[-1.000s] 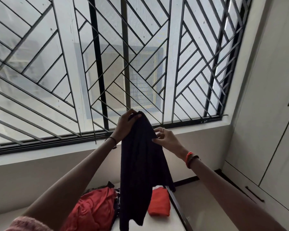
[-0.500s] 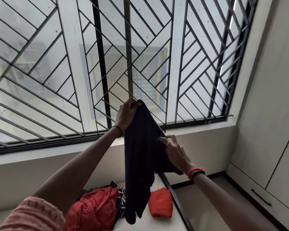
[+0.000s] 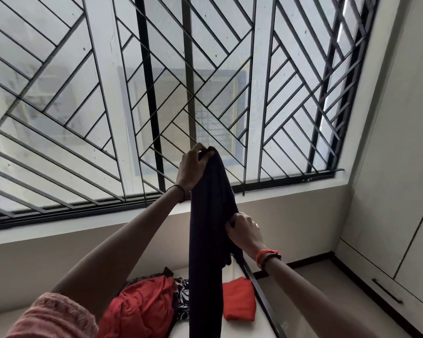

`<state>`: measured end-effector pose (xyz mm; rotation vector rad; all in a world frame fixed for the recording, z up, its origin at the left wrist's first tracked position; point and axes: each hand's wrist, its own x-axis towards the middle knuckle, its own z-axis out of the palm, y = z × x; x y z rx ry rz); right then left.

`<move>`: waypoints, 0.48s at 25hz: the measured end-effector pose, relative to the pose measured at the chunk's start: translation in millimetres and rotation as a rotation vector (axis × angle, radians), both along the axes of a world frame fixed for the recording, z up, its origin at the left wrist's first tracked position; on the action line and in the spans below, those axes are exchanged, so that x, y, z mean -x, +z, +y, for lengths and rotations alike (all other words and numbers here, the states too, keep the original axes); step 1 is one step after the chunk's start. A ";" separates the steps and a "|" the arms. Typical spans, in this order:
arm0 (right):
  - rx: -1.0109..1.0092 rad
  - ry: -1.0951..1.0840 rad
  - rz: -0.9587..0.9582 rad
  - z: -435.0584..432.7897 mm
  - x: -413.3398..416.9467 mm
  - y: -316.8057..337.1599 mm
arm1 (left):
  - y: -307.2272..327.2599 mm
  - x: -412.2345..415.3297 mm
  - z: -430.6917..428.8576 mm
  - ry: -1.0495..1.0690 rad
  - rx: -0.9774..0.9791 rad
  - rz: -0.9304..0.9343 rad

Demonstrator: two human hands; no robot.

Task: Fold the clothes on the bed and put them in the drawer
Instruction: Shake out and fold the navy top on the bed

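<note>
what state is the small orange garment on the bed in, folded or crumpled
Folded: the small orange garment lies as a flat, neat rectangle on the bed, unlike the crumpled red garment left of it.

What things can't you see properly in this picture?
All in the head view:
Lower end of the dark garment: cut off by the bottom edge.
Most of the patterned cloth: hidden behind the garment and the red heap.
Most of the bed: out of frame below.
Inside of the drawer: hidden by its shut front.
Outside the window: blurred by its mesh.
</note>
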<state>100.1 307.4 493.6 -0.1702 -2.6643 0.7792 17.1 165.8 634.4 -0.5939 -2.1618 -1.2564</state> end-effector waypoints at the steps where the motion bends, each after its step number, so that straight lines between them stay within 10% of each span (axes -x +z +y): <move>1: 0.014 -0.012 0.001 0.1 2.1 -1.4 | 0.7 -0.8 -1.3 0.000 -0.006 -0.005; 12: 0.324 -0.027 0.064 24.1 24.1 -5.1 | -4.7 10.8 -39.9 0.034 -0.094 -0.072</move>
